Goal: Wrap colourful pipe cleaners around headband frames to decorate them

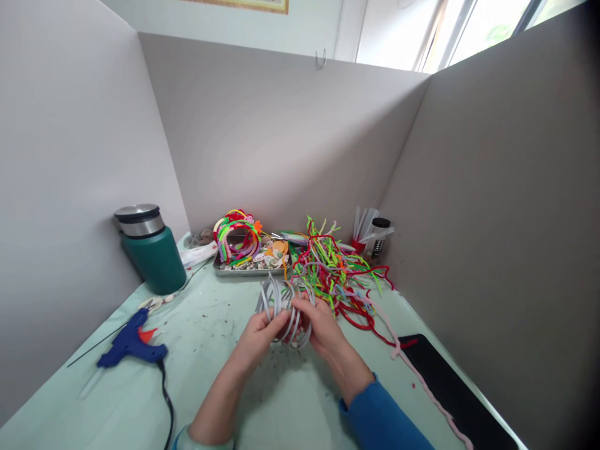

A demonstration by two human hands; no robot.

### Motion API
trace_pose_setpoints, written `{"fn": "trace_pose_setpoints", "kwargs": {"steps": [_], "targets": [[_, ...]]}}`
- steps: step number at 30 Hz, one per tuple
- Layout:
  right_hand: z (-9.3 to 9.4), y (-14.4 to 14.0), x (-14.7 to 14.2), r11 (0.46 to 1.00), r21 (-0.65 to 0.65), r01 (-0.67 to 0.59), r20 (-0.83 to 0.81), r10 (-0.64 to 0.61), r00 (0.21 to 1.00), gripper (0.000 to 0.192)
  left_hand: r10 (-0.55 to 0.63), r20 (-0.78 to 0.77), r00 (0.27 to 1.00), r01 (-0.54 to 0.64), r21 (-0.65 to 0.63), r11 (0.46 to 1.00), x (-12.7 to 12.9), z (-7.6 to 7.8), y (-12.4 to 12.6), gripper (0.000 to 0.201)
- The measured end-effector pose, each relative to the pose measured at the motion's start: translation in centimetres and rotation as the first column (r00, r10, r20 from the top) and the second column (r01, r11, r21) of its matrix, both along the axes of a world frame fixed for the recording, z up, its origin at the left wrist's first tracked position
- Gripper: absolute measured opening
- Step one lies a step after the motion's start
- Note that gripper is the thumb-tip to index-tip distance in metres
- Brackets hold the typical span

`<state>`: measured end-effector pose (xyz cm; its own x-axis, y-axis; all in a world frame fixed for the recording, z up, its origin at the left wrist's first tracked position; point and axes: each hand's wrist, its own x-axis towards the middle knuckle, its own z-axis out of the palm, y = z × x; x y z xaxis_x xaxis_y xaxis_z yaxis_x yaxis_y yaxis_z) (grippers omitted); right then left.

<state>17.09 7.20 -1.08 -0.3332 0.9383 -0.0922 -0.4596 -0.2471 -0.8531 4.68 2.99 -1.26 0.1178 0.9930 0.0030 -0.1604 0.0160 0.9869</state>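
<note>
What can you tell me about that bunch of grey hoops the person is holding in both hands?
The grey hoops are a bundle of thin, plain bands, curved like open headbands, that look like smooth plastic or metal. They are stacked loosely side by side and fan apart at the top. The left hand grips them from the left and the right hand from the right, fingers wrapped over the lower part. They are held just above the pale green table, in front of a heap of coloured pipe cleaners.

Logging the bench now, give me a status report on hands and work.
Left hand and right hand both grip the bundle of grey plastic headbands. Tangled pile of coloured pipe cleaners just beyond. Blue glue gun lies left.
</note>
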Motion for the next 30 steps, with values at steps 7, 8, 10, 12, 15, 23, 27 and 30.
{"fn": "trace_pose_setpoints", "kwargs": {"steps": [7, 8, 10, 12, 15, 23, 27, 30], "targets": [[-0.02, 0.15, 0.06, 0.998, -0.057, -0.034, -0.068, 0.031, 0.997, 0.009, -0.066, -0.088, 0.994, 0.070, 0.046, 0.996, -0.09, -0.37, 0.17, 0.038], [-0.03, 0.05, -0.04, 0.999, -0.039, -0.023, -0.056, 0.021, 0.998, 0.011, -0.071, -0.105, 0.992, 0.077, 0.056, 0.996, -0.08, -0.44, 0.19, 0.037], [-0.05, -0.19, -0.25, 0.999, -0.008, -0.054, -0.030, 0.054, 0.998, 0.017, -0.077, -0.127, 0.989, 0.085, 0.062, 0.994, -0.06, -0.60, 0.21, 0.038], [-0.09, -0.41, -0.39, 0.992, 0.023, -0.128, 0.015, 0.127, 0.992, 0.022, -0.080, -0.130, 0.988, 0.087, 0.048, 0.995, -0.04, -0.75, 0.24, 0.038], [-0.15, -0.47, -0.40, 0.985, 0.052, -0.167, 0.084, 0.162, 0.983, 0.025, -0.069, -0.130, 0.989, 0.071, 0.007, 0.997, -0.05, -0.87, 0.29, 0.039], [0.14, -0.11, -0.10, 0.977, 0.173, -0.124, 0.119, 0.104, 0.987, 0.023, -0.008, -0.116, 0.993, 0.014, 0.051, 0.999, -0.22, -0.49, 0.38, 0.040], [-0.07, -0.12, -0.12, 0.984, 0.115, -0.134, 0.034, 0.131, 0.991, 0.022, -0.029, -0.102, 0.994, 0.034, 0.040, 0.999, -0.36, -0.38, 0.24, 0.039], [-0.18, -0.10, -0.14, 0.990, 0.065, -0.123, -0.025, 0.125, 0.992, 0.021, -0.025, -0.053, 0.998, 0.025, 0.010, 1.000, -0.41, -0.38, 0.15, 0.039]]}}
